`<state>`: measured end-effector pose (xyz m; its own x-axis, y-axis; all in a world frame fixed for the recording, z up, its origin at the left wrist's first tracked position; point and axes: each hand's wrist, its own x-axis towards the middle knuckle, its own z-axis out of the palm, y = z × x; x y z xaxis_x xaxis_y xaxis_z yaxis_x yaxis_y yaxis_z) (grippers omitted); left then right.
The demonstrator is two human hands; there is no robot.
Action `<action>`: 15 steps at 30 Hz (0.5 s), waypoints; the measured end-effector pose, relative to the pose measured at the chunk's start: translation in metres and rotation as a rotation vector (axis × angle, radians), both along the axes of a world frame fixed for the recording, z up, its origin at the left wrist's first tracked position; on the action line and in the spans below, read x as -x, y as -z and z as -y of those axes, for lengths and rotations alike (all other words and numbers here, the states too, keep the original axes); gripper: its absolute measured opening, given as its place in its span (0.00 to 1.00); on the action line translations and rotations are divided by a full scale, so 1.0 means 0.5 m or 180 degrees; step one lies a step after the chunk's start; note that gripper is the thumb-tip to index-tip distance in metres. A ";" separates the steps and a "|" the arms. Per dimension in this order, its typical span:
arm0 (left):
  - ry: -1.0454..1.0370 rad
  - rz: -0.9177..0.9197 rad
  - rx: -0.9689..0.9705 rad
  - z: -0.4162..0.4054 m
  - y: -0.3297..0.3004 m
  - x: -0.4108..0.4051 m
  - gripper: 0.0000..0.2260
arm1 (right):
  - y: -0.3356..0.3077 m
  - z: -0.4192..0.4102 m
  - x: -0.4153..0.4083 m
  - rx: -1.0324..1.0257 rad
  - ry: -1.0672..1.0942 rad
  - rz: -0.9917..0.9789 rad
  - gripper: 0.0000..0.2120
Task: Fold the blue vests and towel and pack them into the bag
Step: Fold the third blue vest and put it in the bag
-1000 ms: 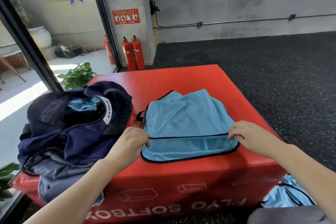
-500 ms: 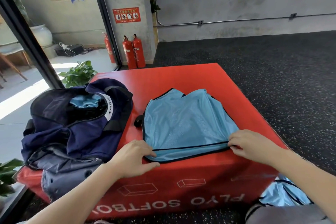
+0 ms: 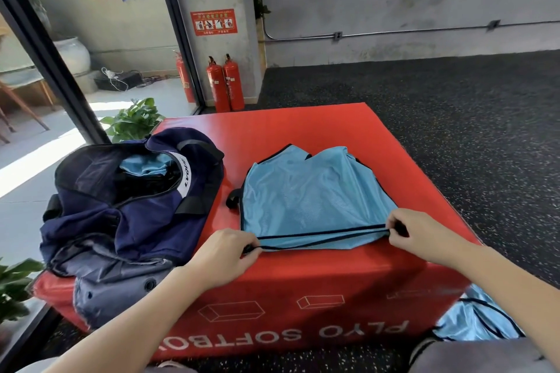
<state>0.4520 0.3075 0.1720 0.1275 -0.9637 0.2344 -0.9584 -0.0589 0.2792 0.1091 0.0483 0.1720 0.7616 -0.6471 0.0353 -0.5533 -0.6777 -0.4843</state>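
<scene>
A light blue mesh vest (image 3: 312,200) lies flat on the top of a red plyo soft box (image 3: 303,288), its black-trimmed hem at the near edge. The left hand (image 3: 224,254) pinches the hem's left corner between thumb and curled fingers; the right hand (image 3: 421,233) pinches the right corner the same way, so the trim runs taut from one set of fingertips to the other. Just beyond the left hand's knuckles sits an open navy duffel bag (image 3: 127,206), with light blue fabric (image 3: 142,165) showing inside its mouth. Below the right forearm, beside the box's near right corner, more light blue cloth (image 3: 475,321) lies in a heap. Two red fire extinguishers (image 3: 225,83) stand by the far wall.
</scene>
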 end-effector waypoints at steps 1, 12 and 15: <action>-0.0101 -0.0104 0.0006 -0.001 0.000 0.000 0.07 | -0.001 -0.002 -0.001 0.0147 -0.0059 -0.0119 0.04; -0.0692 -0.0923 0.0425 -0.005 -0.007 -0.018 0.07 | 0.027 0.012 0.006 0.1880 -0.1114 -0.0213 0.12; -0.0676 -0.0938 0.0298 -0.010 -0.015 -0.023 0.11 | 0.018 0.015 0.013 0.1931 -0.1048 -0.0086 0.12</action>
<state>0.4634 0.3126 0.1797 0.3975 -0.8846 0.2438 -0.8053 -0.2089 0.5549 0.1026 0.0410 0.1631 0.9207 -0.2538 0.2965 -0.2788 -0.9593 0.0448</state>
